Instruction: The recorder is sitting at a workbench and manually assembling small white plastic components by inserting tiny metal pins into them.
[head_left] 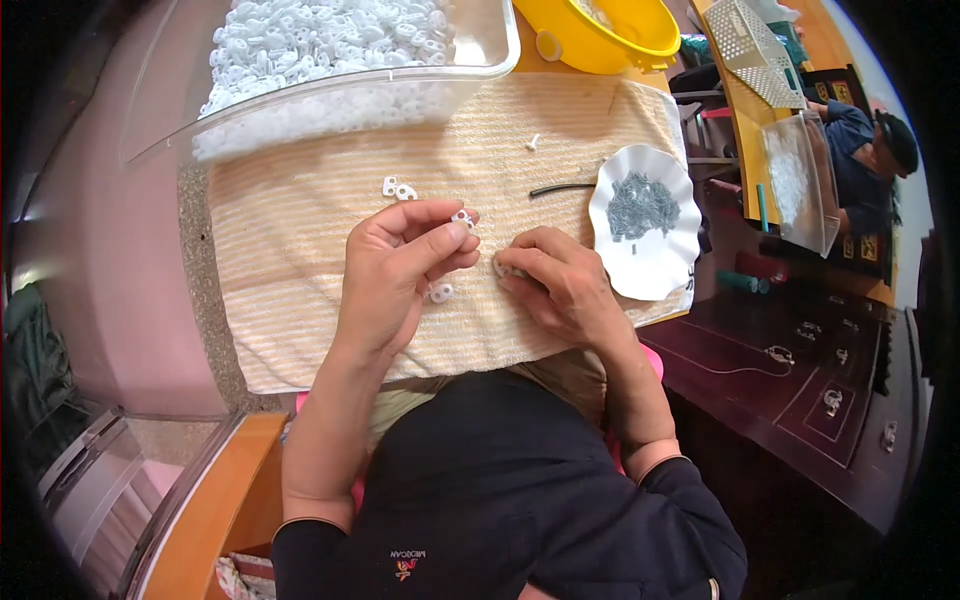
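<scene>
Between the thumb and forefinger of my left hand (405, 262) is a small white plastic piece with holes (462, 219). My right hand (562, 285) pinches another white plastic piece (503, 267) against the towel, mostly covered by the fingers. Below my left fingertips a loose white piece (440, 293) rests on the striped towel (300, 300). Two more white pieces (404, 191) lie just beyond that hand. To the right of my right hand stands a white fluted dish (640, 270) with a heap of small grey metal parts (642, 205).
A clear plastic bin (490, 68) full of white pieces stands at the far left. Beside it is a yellow basin (600, 40). A black rod-like tool (562, 188) and a small white peg (533, 143) lie on the towel. Another person (870, 150) sits at the far right by a clear tray (825, 190).
</scene>
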